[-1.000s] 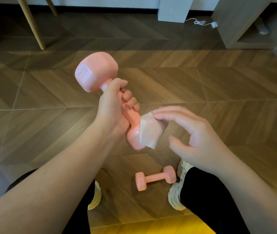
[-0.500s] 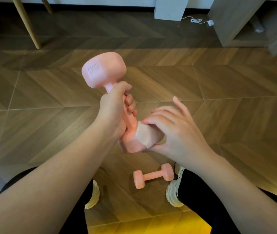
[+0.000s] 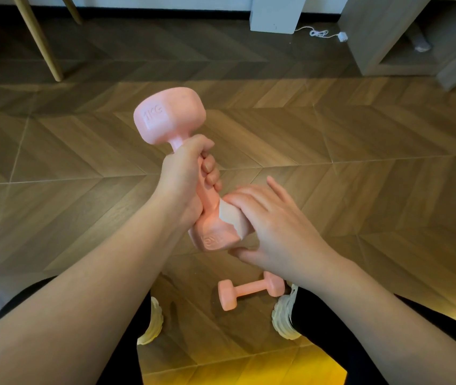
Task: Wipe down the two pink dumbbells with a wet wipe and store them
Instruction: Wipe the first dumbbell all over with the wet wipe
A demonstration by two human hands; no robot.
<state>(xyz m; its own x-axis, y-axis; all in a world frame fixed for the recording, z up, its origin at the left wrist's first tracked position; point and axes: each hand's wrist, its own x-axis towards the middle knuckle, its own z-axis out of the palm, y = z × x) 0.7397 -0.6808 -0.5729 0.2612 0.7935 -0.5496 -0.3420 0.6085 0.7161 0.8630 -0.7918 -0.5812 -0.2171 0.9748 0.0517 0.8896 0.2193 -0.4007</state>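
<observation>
My left hand [image 3: 186, 176] grips the handle of a pink dumbbell [image 3: 169, 116], held up at a slant with its "1KG" head at the top. My right hand [image 3: 274, 226] presses a white wet wipe [image 3: 233, 218] against the dumbbell's lower head, fingers wrapped over it and thumb under it. The second pink dumbbell [image 3: 250, 293] lies on the wooden floor between my feet, close to my right shoe.
My white shoes [image 3: 283, 315] and black trouser legs are at the bottom. Wooden furniture legs [image 3: 39, 37] stand at the back left. A white block [image 3: 275, 12] with a cable and a grey open shelf unit [image 3: 382, 31] stand at the back right.
My right hand closed in from an open pinch and wrapped the wipe around the lower head. The held dumbbell shifted slightly right and tilted more upright.
</observation>
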